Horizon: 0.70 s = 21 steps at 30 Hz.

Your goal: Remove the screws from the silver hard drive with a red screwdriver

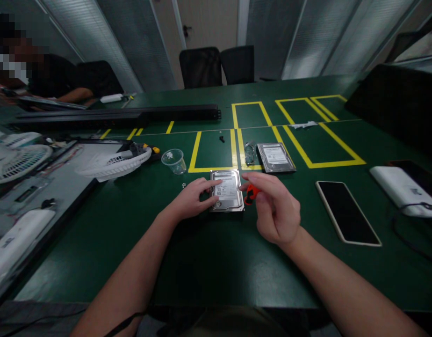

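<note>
A silver hard drive [233, 194] with a white label lies flat on the green table in front of me. My left hand [193, 199] holds it at its left side, thumb and index finger spread over its top face. Just right of the drive, my right hand [277, 206] is closed around an orange-and-black screwdriver [250, 194]; its shaft does not show clearly. Tiny pale screws [183, 186] lie left of the drive, near a clear plastic cup [174, 161]. Farther back rests a second hard drive [275, 157], beside a small clear bag [250, 153].
A phone [347, 213] and a white power bank [405, 189] with a cable are on the right. White fan parts [114, 164] and a large panel [75, 187] fill the left. Long black bars [132, 114] lie behind. Yellow tape marks the table. Another person sits far left.
</note>
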{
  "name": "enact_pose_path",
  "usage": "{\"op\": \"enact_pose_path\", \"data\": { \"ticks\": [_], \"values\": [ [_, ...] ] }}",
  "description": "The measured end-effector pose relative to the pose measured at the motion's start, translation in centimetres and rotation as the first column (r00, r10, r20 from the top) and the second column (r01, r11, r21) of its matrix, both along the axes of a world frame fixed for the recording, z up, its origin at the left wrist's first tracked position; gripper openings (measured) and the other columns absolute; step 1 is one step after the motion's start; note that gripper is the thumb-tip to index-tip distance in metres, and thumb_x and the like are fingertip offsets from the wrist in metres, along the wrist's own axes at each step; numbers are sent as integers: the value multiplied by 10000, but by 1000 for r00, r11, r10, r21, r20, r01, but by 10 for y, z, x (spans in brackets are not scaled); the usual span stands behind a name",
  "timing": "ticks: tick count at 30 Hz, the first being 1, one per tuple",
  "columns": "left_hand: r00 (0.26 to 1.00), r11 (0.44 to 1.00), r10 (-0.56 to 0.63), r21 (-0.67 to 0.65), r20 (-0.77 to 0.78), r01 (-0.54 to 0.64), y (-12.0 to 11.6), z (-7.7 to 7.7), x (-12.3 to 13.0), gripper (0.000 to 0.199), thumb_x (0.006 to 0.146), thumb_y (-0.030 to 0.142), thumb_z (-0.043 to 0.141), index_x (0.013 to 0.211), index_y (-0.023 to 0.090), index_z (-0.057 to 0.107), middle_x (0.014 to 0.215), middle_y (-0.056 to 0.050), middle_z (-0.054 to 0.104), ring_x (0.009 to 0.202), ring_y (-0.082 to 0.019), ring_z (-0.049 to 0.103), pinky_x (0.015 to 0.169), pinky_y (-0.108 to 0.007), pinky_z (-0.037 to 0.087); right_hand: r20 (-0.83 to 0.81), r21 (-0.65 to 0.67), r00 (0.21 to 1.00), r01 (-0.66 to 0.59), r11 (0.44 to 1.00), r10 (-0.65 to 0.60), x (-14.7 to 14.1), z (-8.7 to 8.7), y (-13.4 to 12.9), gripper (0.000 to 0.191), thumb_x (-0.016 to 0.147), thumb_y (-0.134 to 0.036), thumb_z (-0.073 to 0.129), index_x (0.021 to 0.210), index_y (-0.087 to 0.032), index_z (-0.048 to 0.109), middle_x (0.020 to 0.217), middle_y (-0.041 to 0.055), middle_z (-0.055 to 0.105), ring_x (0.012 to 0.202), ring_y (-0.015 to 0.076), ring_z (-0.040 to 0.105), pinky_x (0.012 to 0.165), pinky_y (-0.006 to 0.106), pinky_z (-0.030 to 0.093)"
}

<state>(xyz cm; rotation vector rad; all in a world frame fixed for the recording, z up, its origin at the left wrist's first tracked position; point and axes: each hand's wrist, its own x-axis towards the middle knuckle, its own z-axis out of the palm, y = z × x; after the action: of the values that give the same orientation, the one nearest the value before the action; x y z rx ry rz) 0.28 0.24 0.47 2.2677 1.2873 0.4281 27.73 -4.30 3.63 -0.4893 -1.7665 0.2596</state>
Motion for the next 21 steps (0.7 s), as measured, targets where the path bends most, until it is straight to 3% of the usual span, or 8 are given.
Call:
{"op": "enact_pose_path", "data": {
  "ticks": [4, 10, 16, 21],
  "values": [
    [1000, 1000, 11, -13, -5, -11, 0, 1, 0, 589, 1074, 507, 628, 1635, 345, 561, 1194, -76, 630, 1040, -245, 605, 928, -406, 499, -19, 14, 1000, -10, 1000, 10, -1, 2, 1, 553, 979, 4, 574, 1501, -173, 615, 1355, 173, 750, 1130, 273, 812, 995, 493, 689],
    [1000, 1000, 17, -22, -12, -18, -1, 3, 1, 590, 1069, 501, 627, 1631, 331, 566, 1204, -81, 621, 1039, -247, 602, 919, -400, 493, -47, 25, 999, -10, 1000, 11, -4, 2, 2, 573, 946, 17, 653, 1475, -194, 589, 1299, 168, 777, 1240, 324, 795, 996, 525, 698],
    [1000, 1000, 14, -18, -14, -14, -1, 1, 0, 591, 1077, 517, 616, 1638, 339, 556, 1201, -79, 623, 1039, -245, 599, 908, -394, 492, -53, 27, 999, -8, 1000, 10, -3, 0, 4, 616, 947, -10, 718, 1499, -236, 566, 1330, 158, 781, 1174, 284, 819, 934, 470, 729],
    [1000, 1000, 5, 1, -6, -5, 0, -1, -1, 583, 1076, 514, 622, 1629, 337, 565, 1182, -74, 629, 1030, -240, 604, 915, -395, 494, 17, 82, 998, 51, 995, -53, -1, 4, 3, 573, 944, -10, 718, 1478, -202, 639, 1267, 148, 791, 1099, 263, 822, 927, 435, 716]
  ]
}}
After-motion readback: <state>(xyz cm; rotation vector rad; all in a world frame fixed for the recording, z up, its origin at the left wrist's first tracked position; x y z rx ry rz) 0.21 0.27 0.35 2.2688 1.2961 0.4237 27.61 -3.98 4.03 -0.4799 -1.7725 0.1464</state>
